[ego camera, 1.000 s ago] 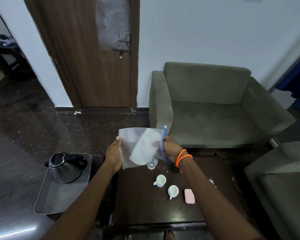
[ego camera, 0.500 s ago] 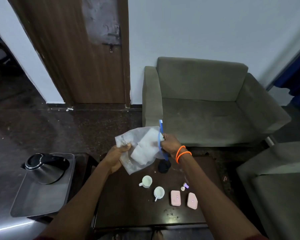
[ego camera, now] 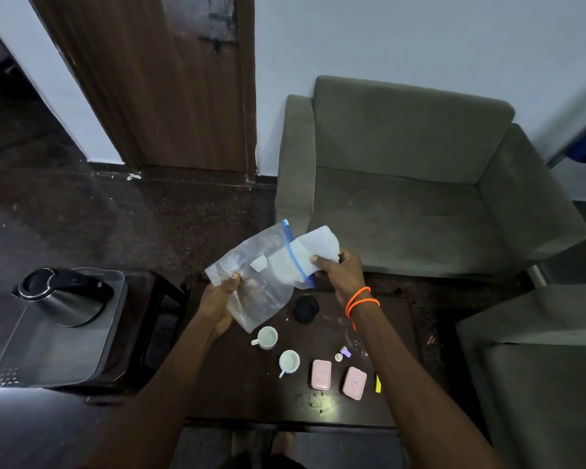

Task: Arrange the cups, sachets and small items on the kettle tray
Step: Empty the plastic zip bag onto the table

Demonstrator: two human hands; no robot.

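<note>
Grey sofa (ego camera: 420, 184) against the white wall, second sofa (ego camera: 535, 367) at right edge, wooden door (ego camera: 170, 82) at back left. Dark low table (ego camera: 244, 394) in front of the person. To its left, on a dark stand, a grey tray (ego camera: 61, 360) with a steel kettle (ego camera: 63, 296) at its far end; rest of tray surface bare.

Both hands are raised above the table's far edge, well apart from the tray. Left hand (ego camera: 217, 306) grips the bottom corner of a clear zip bag (ego camera: 257, 282), fingers curled round the plastic. Right hand (ego camera: 340, 272) pinches a white sheet (ego camera: 313, 248) sticking partway out of the bag's blue-zip mouth; orange bands (ego camera: 361, 301) on that wrist. A small white square shows through the bag wall.

On the table under the hands: black round lid-like thing (ego camera: 306, 309) just below the bag. Two white cups, far cup (ego camera: 266, 337) and near cup (ego camera: 289, 362), upright, close together but not touching. Right of them two pink packets (ego camera: 337, 379) side by side, apart. Small white and purple bits (ego camera: 342, 354) just beyond the packets, beside the right forearm. Yellow strip (ego camera: 378, 384) partly hidden by that forearm. Right arm crosses over the table's right side.

Print on the pink packets too small to read.
</note>
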